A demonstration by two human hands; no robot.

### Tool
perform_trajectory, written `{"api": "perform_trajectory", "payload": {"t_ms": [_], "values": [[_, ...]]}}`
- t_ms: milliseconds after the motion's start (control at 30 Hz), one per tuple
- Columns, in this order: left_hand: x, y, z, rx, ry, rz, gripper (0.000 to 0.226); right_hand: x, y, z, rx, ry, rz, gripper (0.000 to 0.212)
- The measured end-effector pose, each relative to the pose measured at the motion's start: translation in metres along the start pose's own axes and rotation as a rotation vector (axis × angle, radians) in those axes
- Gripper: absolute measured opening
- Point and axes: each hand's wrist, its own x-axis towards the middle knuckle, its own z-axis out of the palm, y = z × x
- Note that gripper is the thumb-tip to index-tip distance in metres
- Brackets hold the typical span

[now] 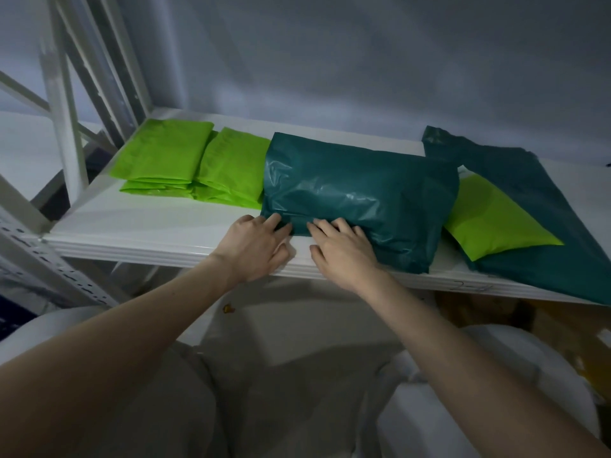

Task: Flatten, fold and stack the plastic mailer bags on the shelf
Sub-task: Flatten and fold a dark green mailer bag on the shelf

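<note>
Head view — two hands (254,247) (344,251), two teal mailers (360,193) (529,180), green stacks (162,150) (231,166).

Both hands rest at the shelf's (165,239) front edge. The left hand (254,249) and right hand (344,252) touch the near edge of a folded bag (360,200). Left of the left hand, farther back, lie two folded stacks (195,163). Right of the right hand, a small bag (492,223) lies on an unfolded bag (542,259).

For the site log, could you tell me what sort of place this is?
Probably a packing or storage room: a white metal shelf on slotted uprights, holding folded green mailer bags and teal ones.
</note>
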Motion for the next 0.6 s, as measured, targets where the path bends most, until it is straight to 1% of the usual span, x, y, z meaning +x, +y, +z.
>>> {"api": "perform_trajectory", "payload": {"t_ms": [100,333,433,533,600], "values": [[0.002,0.002,0.0,-0.024,-0.008,-0.001,0.051,-0.007,0.01,-0.003,0.007,-0.013,-0.013,0.052],[0.005,0.008,0.001,0.009,-0.008,-0.012,0.045,-0.02,0.035,-0.006,0.006,-0.044,-0.015,0.052],[0.005,0.01,0.001,-0.023,-0.038,-0.051,0.05,-0.022,0.042,-0.009,0.034,-0.078,-0.035,0.053],[0.013,0.015,-0.004,-0.019,0.001,-0.087,0.052,-0.021,0.045,-0.011,0.086,-0.095,-0.047,0.054],[0.02,0.023,-0.006,-0.056,0.018,-0.046,0.051,-0.019,0.048,-0.011,0.111,-0.087,-0.054,0.053]]}}
